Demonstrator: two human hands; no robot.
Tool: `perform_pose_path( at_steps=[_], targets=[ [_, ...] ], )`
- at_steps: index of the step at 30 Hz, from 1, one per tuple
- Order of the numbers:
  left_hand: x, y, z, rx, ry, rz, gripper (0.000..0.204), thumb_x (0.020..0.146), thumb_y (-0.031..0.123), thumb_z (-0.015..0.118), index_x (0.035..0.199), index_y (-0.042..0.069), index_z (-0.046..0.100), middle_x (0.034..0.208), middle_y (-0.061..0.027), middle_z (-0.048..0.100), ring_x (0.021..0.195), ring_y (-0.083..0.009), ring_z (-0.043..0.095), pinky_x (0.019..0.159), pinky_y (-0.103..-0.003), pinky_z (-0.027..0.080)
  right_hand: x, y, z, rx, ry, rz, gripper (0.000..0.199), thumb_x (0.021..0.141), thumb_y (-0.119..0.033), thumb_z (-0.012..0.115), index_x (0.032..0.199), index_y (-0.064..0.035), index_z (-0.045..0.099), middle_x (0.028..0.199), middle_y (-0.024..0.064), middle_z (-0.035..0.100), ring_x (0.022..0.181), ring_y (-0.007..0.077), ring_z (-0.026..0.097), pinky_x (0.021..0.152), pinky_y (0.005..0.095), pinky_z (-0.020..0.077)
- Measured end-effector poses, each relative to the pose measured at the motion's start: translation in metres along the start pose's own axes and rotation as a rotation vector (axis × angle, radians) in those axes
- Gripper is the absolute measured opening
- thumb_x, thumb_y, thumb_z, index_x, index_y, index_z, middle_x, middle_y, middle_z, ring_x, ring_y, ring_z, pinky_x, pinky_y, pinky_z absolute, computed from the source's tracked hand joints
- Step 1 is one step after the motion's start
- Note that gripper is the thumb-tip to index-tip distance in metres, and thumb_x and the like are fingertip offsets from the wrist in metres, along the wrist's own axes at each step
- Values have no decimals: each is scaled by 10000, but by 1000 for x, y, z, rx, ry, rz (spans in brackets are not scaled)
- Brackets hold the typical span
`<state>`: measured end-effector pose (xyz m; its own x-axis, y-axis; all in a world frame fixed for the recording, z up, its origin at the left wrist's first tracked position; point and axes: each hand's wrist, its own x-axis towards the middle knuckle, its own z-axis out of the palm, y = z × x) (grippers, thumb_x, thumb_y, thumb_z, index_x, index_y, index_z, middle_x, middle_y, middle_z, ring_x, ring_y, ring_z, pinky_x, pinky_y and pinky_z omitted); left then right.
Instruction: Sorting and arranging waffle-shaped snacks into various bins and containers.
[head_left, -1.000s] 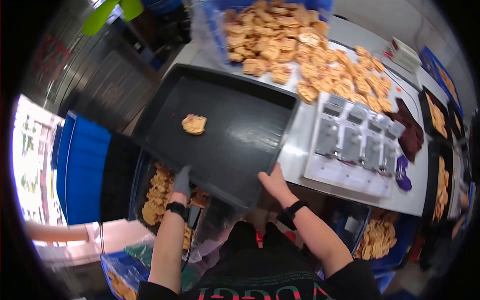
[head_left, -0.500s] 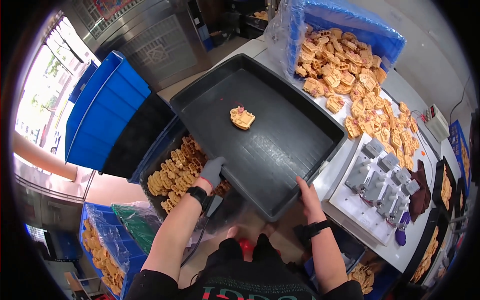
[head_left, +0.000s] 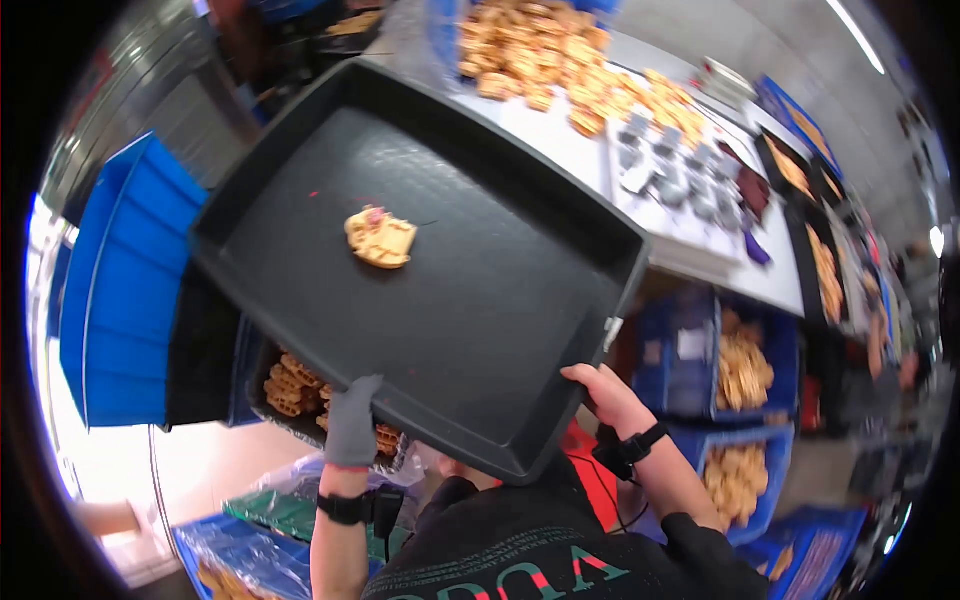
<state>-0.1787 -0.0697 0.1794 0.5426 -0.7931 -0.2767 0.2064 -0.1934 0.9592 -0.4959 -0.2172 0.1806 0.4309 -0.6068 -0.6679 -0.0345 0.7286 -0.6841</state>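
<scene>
While your gloved left hand (head_left: 352,425) and bare right hand (head_left: 600,392) clamp the tray's (head_left: 520,300) near rim, the stiff, light tray tilts, so the waffle (head_left: 380,238) may slide.

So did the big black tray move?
Yes. The tray has come off the table, swinging left and toward the person; held by both hands, it now hangs past the table edge, over the bin of waffles.

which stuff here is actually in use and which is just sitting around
In use: black tray gripped by left hand and right hand; one waffle on it.

Sitting around: waffle heap on the table; stacked blue crates; metal moulds.
</scene>
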Motion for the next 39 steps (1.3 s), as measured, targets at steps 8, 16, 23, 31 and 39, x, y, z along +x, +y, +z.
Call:
perform_pose_path(
  at_steps=[8, 16, 23, 31, 39],
  targets=[
    [-77, -8, -47, -244, -82, -248, 175, 861, 122, 599, 984, -1, 599, 1019, -80, 587, 991, -165, 559, 863, -311, 471, -105, 95, 20, -38, 179, -146, 275, 892, -254, 567, 997, -11, 642, 947, 33, 647, 850, 122, 590, 742, 278, 468],
    [-78, 3, -38, -114, -133, -213, 183, 904, 112, 532, 1030, 0, 604, 1036, -64, 585, 980, -163, 564, 886, -307, 471, -123, 144, 24, 155, 208, -349, 306, 909, -247, 555, 1014, 26, 648, 955, 42, 644, 909, 147, 569, 852, 318, 448],
    [-89, 26, 3, 224, -514, 58, 269, 927, 147, 566, 1143, -6, 617, 1087, -57, 619, 973, -137, 580, 843, -294, 483, -160, 168, 16, -140, 500, -415, 209, 878, -99, 552, 997, 32, 664, 954, 99, 694, 908, 213, 649, 812, 334, 502],
    [-141, 1, -8, 279, -931, -113, 847, 877, 287, 680, 1490, 11, 164, 1297, -146, 477, 1137, -203, 512, 949, -342, 432, -252, 208, 19, 583, 719, -471, 228, 836, -196, 569, 990, -30, 602, 964, 79, 646, 897, 224, 634, 838, 352, 527],
    [-150, -54, -35, 928, -1318, -207, 667, 900, 316, 642, 1421, -7, 377, 1154, -128, 589, 1011, -187, 588, 871, -311, 483, -365, 287, 19, 836, 999, -600, 194, 842, -198, 581, 942, -41, 634, 947, 68, 669, 886, 196, 639, 835, 322, 513]
  ],
)
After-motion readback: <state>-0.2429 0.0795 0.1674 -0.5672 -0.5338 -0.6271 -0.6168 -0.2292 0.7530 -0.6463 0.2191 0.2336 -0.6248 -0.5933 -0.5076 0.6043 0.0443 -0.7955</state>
